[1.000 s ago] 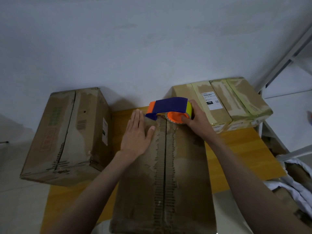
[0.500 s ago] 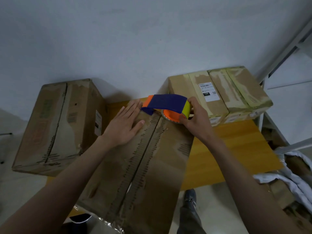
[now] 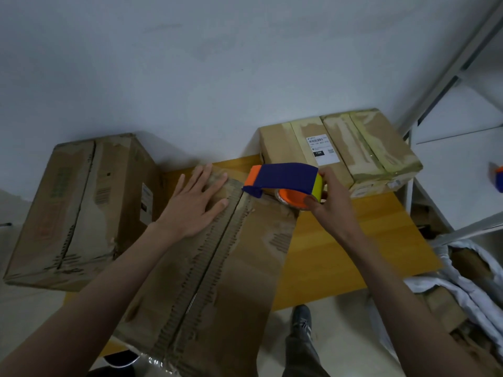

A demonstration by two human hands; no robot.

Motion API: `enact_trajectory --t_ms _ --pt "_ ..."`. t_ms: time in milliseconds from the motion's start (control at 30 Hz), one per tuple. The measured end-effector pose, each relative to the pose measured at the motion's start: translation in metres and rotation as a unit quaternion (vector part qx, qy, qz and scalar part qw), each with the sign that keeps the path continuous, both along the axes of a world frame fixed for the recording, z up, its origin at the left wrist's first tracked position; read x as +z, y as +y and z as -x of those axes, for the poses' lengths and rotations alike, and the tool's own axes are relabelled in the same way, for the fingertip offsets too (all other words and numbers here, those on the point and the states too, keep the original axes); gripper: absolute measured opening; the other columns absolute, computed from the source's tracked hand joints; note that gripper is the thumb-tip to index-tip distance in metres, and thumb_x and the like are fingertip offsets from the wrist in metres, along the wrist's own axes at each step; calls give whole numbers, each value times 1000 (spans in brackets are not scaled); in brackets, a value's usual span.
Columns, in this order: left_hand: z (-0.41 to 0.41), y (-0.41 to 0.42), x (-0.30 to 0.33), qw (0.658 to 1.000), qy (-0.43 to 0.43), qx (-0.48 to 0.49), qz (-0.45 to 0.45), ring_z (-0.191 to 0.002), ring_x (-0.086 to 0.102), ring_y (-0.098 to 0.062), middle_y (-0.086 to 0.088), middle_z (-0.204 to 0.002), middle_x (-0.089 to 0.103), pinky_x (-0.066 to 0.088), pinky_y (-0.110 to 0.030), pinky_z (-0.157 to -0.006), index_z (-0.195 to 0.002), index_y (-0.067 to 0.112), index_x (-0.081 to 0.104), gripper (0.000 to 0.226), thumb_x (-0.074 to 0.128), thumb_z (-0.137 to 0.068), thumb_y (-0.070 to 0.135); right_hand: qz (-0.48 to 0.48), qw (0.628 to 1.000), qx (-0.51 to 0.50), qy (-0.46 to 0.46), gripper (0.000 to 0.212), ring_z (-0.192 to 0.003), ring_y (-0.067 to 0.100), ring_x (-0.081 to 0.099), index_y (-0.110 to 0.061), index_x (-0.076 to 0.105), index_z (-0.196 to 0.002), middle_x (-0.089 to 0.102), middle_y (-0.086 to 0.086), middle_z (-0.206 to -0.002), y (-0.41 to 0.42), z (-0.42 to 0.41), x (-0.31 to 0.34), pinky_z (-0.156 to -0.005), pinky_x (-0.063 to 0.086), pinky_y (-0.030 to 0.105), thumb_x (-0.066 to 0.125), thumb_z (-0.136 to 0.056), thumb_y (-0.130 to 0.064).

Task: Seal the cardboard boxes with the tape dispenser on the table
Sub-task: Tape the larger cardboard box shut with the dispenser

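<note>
A long worn cardboard box [image 3: 239, 268] lies at an angle across the yellow table [image 3: 353, 246], its centre seam running from near me to the far end. My left hand [image 3: 194, 202] lies flat on the box's far left flap, fingers spread. My right hand [image 3: 330, 202] grips the tape dispenser [image 3: 283, 180], blue with an orange tip and a yellow-green end, holding an orange-cored roll. The dispenser's nose sits at the far end of the seam.
A second large box [image 3: 79, 205] stands at the left. A taped box with a white label [image 3: 340, 148] sits at the table's far right against the wall. A metal shelf frame [image 3: 446, 77] and a pile of white cloth [image 3: 462, 281] are on the right. My shoe [image 3: 302, 319] shows below the table edge.
The long box has swung from straight to slanted, its near end going left. My left hand slid toward the far left corner. The dispenser stayed at the seam's far end.
</note>
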State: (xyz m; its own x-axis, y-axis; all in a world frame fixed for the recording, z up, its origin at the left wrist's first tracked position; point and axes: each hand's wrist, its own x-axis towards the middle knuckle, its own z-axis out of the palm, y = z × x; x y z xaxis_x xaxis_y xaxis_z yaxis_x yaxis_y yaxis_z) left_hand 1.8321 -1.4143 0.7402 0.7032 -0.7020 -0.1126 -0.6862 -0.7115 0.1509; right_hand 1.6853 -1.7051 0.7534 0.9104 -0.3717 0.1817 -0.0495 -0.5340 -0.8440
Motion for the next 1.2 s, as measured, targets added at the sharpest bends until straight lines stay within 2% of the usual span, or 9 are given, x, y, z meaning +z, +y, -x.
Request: enact_trajectory --t_ms 167,433,500,567,733,900,1000,1100,1200 --pt "21 -28 7 999 -35 -4 3 -154 -12 -14 -1 -168 -11 1 -41 -127 -160 19 2 74 0 -97 58 2 1000 27 -1 59 -94 8 60 -15 51 -121 59 -8 -104 -2 3 7 -68 56 31 63 -78 -54" --pt "39 -54 -2 999 -6 48 -12 -154 -14 -29 -1 -168 -12 -1 -55 -124 -160 35 -4 91 6 -85 85 2 999 51 0 57 -93 -1 60 -27 45 -118 56 -22 -103 -7 8 10 -68 52 15 55 -80 -68" --pt "40 -54 -3 999 -16 50 -14 -154 -13 -30 -1 -168 -11 0 -56 -124 -159 36 -5 92 6 -84 87 -3 998 55 6 53 -96 -2 60 -26 45 -117 58 -15 -106 -8 6 9 -71 53 15 63 -83 -61" --pt "41 -53 -5 998 -23 53 -12 -154 -12 -29 -1 -169 -9 1 -55 -124 -160 36 -5 93 4 -83 88 0 998 61 10 43 -98 -3 58 -24 46 -117 59 -11 -108 -10 6 7 -73 54 16 73 -87 -40" --pt "41 -54 -5 997 -33 63 -22 -154 -13 -26 2 -168 -12 0 -54 -124 -160 35 -6 95 3 -82 89 -22 999 29 8 37 -95 8 59 -14 49 -118 60 -4 -105 -38 32 -2 -71 54 16 71 -88 -14" --pt "41 -54 -3 998 -19 49 -30 -153 -18 -29 -1 -167 -19 -2 -57 -123 -155 47 -13 82 7 -86 85 -29 999 34 11 43 -100 -6 56 -21 46 -116 57 -15 -105 -40 43 -9 -69 53 14 73 -86 -5" --pt "39 -54 0 998 -4 40 -44 -151 -22 -32 -2 -166 -23 -4 -59 -122 -152 54 -15 75 6 -87 83 -33 999 35 0 45 -103 -3 56 -24 46 -116 59 -9 -109 -42 40 -8 -69 53 12 75 -86 -8" --pt "43 -59 2 999 9 33 -36 -150 -26 -28 6 -165 -26 -7 -59 -122 -156 47 -10 75 5 -89 78 -27 999 33 -2 44 -103 2 57 -24 47 -115 58 -9 -109 -43 41 -9 -70 55 17 77 -85 -12" --pt "53 -66 5 1000 11 -4 -10 -151 -23 -12 11 -165 -21 -1 -53 -124 -160 31 -5 74 2 -95 65 -23 999 35 2 44 -101 3 57 -25 46 -115 57 -14 -107 -44 40 -11 -70 51 15 77 -86 -16"
